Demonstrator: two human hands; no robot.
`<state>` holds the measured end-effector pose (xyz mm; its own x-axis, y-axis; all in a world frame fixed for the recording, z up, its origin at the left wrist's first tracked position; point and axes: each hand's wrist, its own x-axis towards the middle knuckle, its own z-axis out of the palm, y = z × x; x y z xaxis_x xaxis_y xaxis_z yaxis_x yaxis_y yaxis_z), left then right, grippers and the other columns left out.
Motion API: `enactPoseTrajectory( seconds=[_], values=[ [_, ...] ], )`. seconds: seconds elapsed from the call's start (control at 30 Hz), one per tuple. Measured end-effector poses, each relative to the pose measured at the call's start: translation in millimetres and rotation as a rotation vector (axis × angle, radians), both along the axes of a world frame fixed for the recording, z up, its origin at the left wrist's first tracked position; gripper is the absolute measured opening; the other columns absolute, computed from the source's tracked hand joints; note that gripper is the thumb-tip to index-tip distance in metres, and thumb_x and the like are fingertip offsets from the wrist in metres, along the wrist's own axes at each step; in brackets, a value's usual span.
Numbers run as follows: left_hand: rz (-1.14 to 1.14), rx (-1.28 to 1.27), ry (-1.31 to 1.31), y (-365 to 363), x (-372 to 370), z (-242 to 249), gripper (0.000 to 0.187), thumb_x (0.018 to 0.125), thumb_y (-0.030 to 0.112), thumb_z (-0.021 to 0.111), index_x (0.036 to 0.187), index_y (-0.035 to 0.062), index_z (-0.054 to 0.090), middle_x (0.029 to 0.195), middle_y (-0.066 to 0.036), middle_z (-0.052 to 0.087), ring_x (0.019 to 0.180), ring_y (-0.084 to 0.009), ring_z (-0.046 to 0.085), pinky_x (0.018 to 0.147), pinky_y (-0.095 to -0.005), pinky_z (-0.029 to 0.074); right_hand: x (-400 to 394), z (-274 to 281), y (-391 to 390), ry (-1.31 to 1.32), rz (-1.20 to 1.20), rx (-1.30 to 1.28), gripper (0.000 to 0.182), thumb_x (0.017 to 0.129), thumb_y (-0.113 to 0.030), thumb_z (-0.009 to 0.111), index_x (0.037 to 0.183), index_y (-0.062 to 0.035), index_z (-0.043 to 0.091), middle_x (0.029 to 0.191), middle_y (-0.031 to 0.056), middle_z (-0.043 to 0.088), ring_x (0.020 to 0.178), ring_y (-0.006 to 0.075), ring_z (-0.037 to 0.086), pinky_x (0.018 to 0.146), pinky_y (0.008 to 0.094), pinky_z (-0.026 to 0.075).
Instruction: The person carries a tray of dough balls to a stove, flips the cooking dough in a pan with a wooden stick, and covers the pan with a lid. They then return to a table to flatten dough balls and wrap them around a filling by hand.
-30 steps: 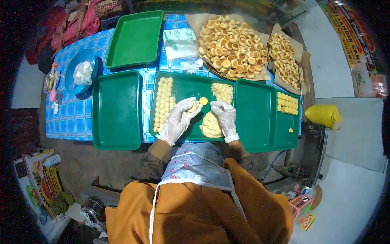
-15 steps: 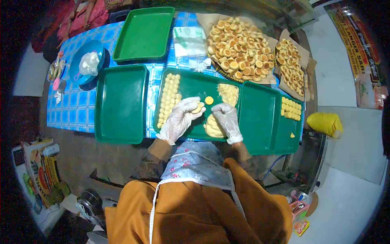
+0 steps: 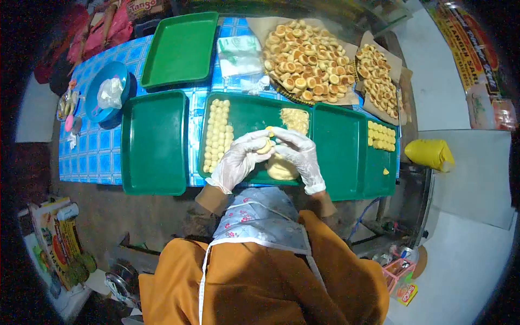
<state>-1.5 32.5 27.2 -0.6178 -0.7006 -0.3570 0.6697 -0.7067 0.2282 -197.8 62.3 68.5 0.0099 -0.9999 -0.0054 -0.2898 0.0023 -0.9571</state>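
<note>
My left hand [image 3: 236, 163], in a white glove, is closed round a small flattened piece of pale dough [image 3: 265, 147] over the green tray [image 3: 254, 101]. My gloved right hand [image 3: 301, 156] meets it there, with bent fingers and thumb at the dough's edge. Just behind the fingertips a small yellow disc [image 3: 269, 129] shows in part. Under my right hand sits a large lump of dough [image 3: 281, 169], partly covered. Rows of small dough balls [image 3: 217, 135] line the tray's left side. A shredded-looking pale mass [image 3: 295, 119] lies in its far right corner.
To the right, another green tray [image 3: 338, 157] adjoins one with rows of yellow pieces [image 3: 381, 136]. Browned round pastries [image 3: 309, 62] are heaped at the back. Two green trays [image 3: 154, 146] and a blue basin [image 3: 103, 115] stand left. A yellow bag [image 3: 428, 154] lies right.
My right hand has moved up and left from the dough lump to the piece in my left hand. The whole view has shifted slightly.
</note>
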Motion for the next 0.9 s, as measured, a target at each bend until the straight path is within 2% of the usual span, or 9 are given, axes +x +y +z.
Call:
enactPoseTrajectory(
  seconds=[0.03,0.27,0.47,0.53,0.63,0.73,0.77,0.87,0.9],
  values=[
    [-0.037,-0.025,0.02,-1.1,-0.7,0.1,0.041,0.098,0.002,0.058,0.135,-0.0104,0.048,0.125,-0.019,0.062,0.111,-0.0266,0.067,0.094,-0.0355,0.059,3.2,4.2,-2.4,-0.189,0.028,0.082,0.033,0.081,-0.008,0.076,0.114,-0.0083,0.076,0.101,0.0063,0.071,0.093,0.019,0.063,0.084,0.0304,0.051],
    [-0.175,-0.161,-0.093,0.2,11.5,-2.9,0.038,0.094,0.004,0.063,0.128,-0.0107,0.057,0.126,-0.017,0.065,0.11,-0.02,0.067,0.092,-0.0297,0.058,-9.1,-33.3,-8.1,-0.153,0.207,-0.09,0.019,0.082,-0.005,0.076,0.101,-0.0025,0.076,0.095,0.0059,0.07,0.091,0.0173,0.063,0.083,0.03,0.05],
    [0.053,-1.265,-0.897,7.6,10.1,8.6,0.03,0.093,0.004,0.065,0.121,-0.0067,0.065,0.123,-0.014,0.067,0.111,-0.0213,0.066,0.096,-0.0329,0.055,13.1,-37.5,-3.9,0.033,0.022,-0.202,0.01,0.081,-0.007,0.075,0.089,-0.0024,0.073,0.085,0.008,0.067,0.087,0.022,0.064,0.079,0.0345,0.05],
    [0.059,-0.751,-0.629,11.4,1.9,-7.1,0.027,0.093,0.003,0.065,0.119,-0.0063,0.065,0.121,-0.014,0.067,0.112,-0.0214,0.066,0.095,-0.0322,0.055,17.1,-38.2,-1.7,0.267,0.029,-0.444,0.013,0.08,-0.004,0.071,0.093,-0.0035,0.073,0.088,0.0102,0.066,0.086,0.0266,0.063,0.078,0.0371,0.05],
    [0.104,-0.572,-0.585,17.1,-3.6,-16.3,0.025,0.095,0.001,0.063,0.118,-0.0075,0.065,0.118,-0.014,0.067,0.112,-0.0218,0.065,0.096,-0.0322,0.055,19.6,-28.6,7.9,0.535,0.057,-0.543,0.024,0.078,0.001,0.065,0.099,-0.004,0.073,0.097,0.0102,0.067,0.09,0.0291,0.061,0.08,0.04,0.05],
    [0.146,-0.851,-0.799,15.2,-6.7,-15.4,0.025,0.092,0.005,0.069,0.115,-0.0035,0.067,0.114,-0.015,0.07,0.106,-0.0255,0.067,0.092,-0.0338,0.055,19.7,-36.2,11.0,0.348,-0.03,-0.474,0.025,0.08,-0.001,0.063,0.102,-0.0041,0.074,0.104,0.0114,0.067,0.099,0.0288,0.061,0.087,0.039,0.049],
    [0.156,-0.81,-0.761,15.8,-8.1,-14.0,0.025,0.091,0.005,0.07,0.115,-0.003,0.068,0.113,-0.014,0.07,0.104,-0.0253,0.067,0.091,-0.0336,0.056,18.3,-51.6,15.7,-0.017,-0.117,-0.307,0.025,0.086,-0.008,0.062,0.108,-0.0043,0.075,0.111,0.0129,0.068,0.106,0.028,0.061,0.094,0.038,0.047],
    [0.18,-0.368,-0.398,16.0,-16.4,13.1,0.025,0.091,0.003,0.069,0.115,-0.0049,0.066,0.109,-0.012,0.07,0.102,-0.0206,0.068,0.088,-0.0311,0.056,32.5,-53.7,18.9,-0.232,-0.265,-0.09,0.029,0.093,-0.015,0.058,0.114,-0.0021,0.073,0.115,0.0141,0.068,0.113,0.0264,0.06,0.101,0.0375,0.045],
    [0.172,-0.311,-0.353,14.7,-18.1,10.7,0.026,0.093,0.002,0.066,0.118,-0.0058,0.065,0.111,-0.012,0.069,0.104,-0.0199,0.067,0.089,-0.0299,0.056,32.9,-50.5,18.7,-0.028,-0.202,-0.23,0.036,0.096,-0.021,0.059,0.123,0.0003,0.068,0.116,0.0148,0.066,0.108,0.0297,0.059,0.098,0.0405,0.045]
  ],
)
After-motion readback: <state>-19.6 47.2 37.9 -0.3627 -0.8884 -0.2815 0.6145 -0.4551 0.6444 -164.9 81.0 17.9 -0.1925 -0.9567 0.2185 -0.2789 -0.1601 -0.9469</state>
